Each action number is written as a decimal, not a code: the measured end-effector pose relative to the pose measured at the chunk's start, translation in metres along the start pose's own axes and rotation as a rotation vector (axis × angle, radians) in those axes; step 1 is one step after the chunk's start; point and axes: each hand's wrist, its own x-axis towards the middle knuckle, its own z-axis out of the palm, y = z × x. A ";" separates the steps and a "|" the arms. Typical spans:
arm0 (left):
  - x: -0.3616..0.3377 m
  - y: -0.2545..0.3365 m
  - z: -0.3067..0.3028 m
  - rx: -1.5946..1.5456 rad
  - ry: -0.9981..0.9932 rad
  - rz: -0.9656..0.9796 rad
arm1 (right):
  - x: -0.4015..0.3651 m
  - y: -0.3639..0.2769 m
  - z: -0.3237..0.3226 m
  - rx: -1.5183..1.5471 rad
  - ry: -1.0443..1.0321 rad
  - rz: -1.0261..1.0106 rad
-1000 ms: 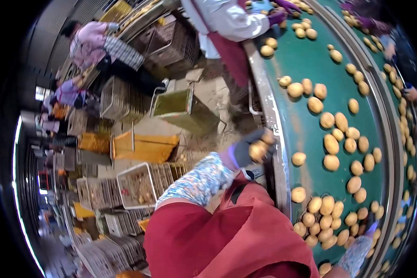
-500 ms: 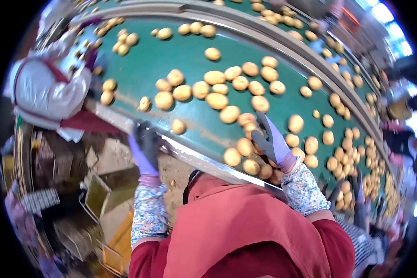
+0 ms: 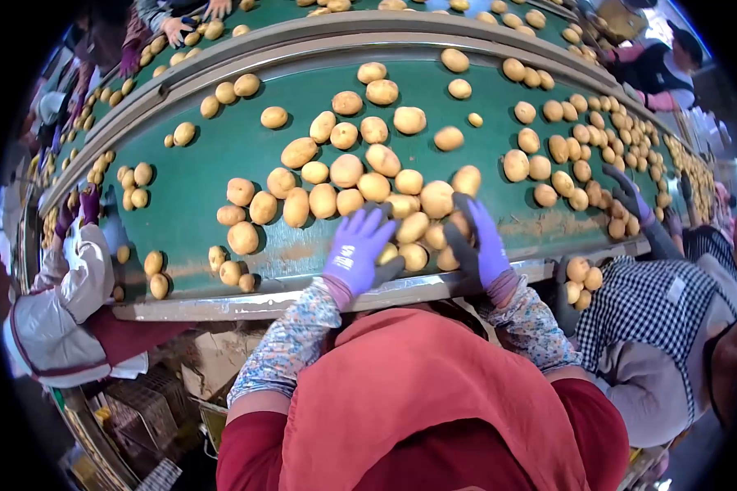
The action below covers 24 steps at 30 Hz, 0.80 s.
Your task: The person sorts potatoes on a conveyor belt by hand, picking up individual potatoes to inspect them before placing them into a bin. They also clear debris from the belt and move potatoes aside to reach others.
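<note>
Potatoes (image 3: 346, 170) lie in a loose group on a green conveyor belt (image 3: 287, 90). At the near edge, my left hand (image 3: 356, 252), in a purple and dark grey glove, rests beside a small cluster of potatoes (image 3: 413, 227) with its fingers stretched out. On the cluster's other side, my right hand (image 3: 481, 245), gloved alike, has its fingers apart and touches the potatoes from the right. Between both hands the cluster sits close together. Some dark fingertips are hidden among the potatoes, and neither hand has visibly lifted one.
A metal rim (image 3: 205, 308) runs along the belt's near side, and a rail (image 3: 319, 31) divides it from another belt. Co-workers stand at left (image 3: 61, 315) and right (image 3: 655, 327); the right one's gloved hand holds several potatoes (image 3: 580, 282). Crates (image 3: 143, 409) stand below left.
My left hand has moved from beyond the belt's edge onto the belt, next to the potatoes. My right hand stays by the near cluster. The view has turned, and the belt now looks more level.
</note>
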 end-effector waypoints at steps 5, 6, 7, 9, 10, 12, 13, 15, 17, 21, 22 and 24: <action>-0.036 -0.079 -0.058 0.064 0.021 0.034 | -0.015 0.016 -0.036 -0.205 0.058 0.426; -0.049 -0.103 -0.061 0.077 0.084 -0.019 | -0.025 0.016 -0.029 -0.218 -0.020 0.524; -0.051 -0.108 -0.077 0.145 0.080 -0.128 | -0.032 0.012 -0.012 -0.357 -0.094 0.377; -0.061 -0.108 -0.087 0.251 0.377 -0.198 | -0.048 -0.007 0.051 -0.676 -0.091 0.273; -0.056 -0.092 -0.093 0.096 0.455 -0.163 | -0.039 -0.037 0.065 -0.590 -0.102 0.349; -0.052 -0.059 -0.087 -0.137 0.330 -0.168 | -0.018 -0.090 0.074 -0.185 -0.317 0.344; -0.053 -0.041 -0.080 -0.139 0.263 -0.044 | -0.024 -0.090 0.095 -0.131 -0.365 0.163; -0.062 -0.029 -0.060 -0.196 0.191 0.133 | -0.016 -0.099 0.108 0.005 -0.446 0.019; -0.064 -0.035 -0.052 -0.371 0.167 0.098 | -0.014 -0.071 0.130 0.194 -0.091 0.123; -0.075 -0.080 -0.061 -0.215 -0.020 0.084 | 0.071 -0.068 0.102 -0.097 0.129 0.133; -0.077 -0.086 -0.065 -0.116 -0.052 0.115 | 0.088 -0.102 0.100 -0.130 -0.076 0.293; -0.083 -0.103 -0.057 -0.048 -0.073 0.119 | 0.097 -0.089 0.140 -0.523 -0.168 0.158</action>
